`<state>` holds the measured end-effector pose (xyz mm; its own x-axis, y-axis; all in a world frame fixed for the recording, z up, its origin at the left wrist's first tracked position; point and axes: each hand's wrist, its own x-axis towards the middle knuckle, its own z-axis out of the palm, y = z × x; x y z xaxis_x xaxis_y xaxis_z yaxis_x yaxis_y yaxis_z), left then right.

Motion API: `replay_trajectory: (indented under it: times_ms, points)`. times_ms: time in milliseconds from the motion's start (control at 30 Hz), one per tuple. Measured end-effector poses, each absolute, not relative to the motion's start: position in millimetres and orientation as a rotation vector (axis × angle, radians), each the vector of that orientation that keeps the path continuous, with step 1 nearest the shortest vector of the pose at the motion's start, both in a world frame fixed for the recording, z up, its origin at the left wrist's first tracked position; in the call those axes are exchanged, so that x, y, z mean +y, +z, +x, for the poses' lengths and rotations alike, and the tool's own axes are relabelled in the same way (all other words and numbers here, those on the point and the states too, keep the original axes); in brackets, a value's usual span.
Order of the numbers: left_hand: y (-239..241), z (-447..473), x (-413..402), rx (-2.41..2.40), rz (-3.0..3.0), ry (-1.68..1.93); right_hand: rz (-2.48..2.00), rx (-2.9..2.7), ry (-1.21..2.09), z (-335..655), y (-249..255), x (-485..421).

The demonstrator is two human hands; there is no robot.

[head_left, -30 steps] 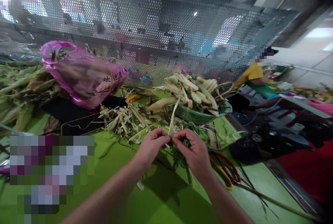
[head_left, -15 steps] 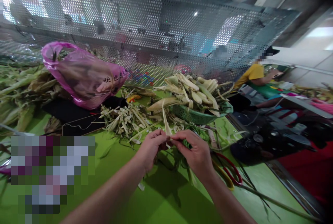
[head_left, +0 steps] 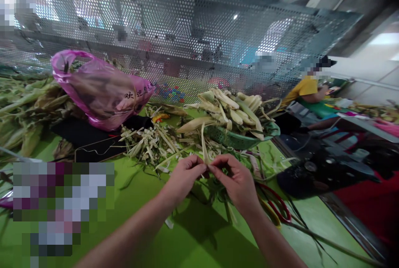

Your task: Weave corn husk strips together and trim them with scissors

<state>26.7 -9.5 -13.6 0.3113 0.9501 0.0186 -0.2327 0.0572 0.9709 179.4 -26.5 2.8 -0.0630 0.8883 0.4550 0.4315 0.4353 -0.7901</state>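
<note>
My left hand (head_left: 183,178) and my right hand (head_left: 236,180) meet over the green table (head_left: 93,234), fingertips pinched together on a thin pale husk strip (head_left: 204,145) that stands up between them. Dark green leaf strands hang below my hands. Just beyond lies a heap of cut husk strips (head_left: 149,143). A green basket (head_left: 237,138) piled with pale corn husks (head_left: 230,108) stands behind and to the right.
A pink plastic bag (head_left: 99,89) sits at the back left on a black mat, beside a pile of unhusked corn (head_left: 21,110). Red-and-yellow scissors (head_left: 276,210) lie right of my right hand. A perforated metal screen closes the back. A person in yellow (head_left: 304,89) works at far right.
The husk strip has swung from leaning right, to leaning left, to nearly upright. My hands stay pinched in almost the same place.
</note>
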Motion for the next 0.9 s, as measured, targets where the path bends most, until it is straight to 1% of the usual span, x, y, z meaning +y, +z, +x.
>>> replay_trajectory:
  times_ms: [167,367,500,667,800,900]
  points:
    - [-15.4,26.6,-8.9,0.758,0.950,1.062,-1.122,-1.819,0.418,182.7,1.3,-26.0]
    - [-12.8,26.7,-10.1,0.775,0.921,1.063,-1.118,-1.823,0.379,181.7,1.8,-23.6]
    - [-11.4,27.8,-10.1,0.822,1.058,1.111,-1.166,-1.735,0.506,179.1,3.2,-24.7]
    - [-4.5,27.7,-12.2,0.862,1.309,1.088,-1.256,-1.566,0.779,180.4,1.6,-26.0]
    - [-3.3,25.8,-11.0,0.870,1.463,1.056,-1.240,-1.386,0.919,183.4,-0.6,-23.3]
    - [-5.4,22.6,-8.4,0.901,1.616,1.046,-1.219,-1.408,1.019,184.9,0.6,-21.4]
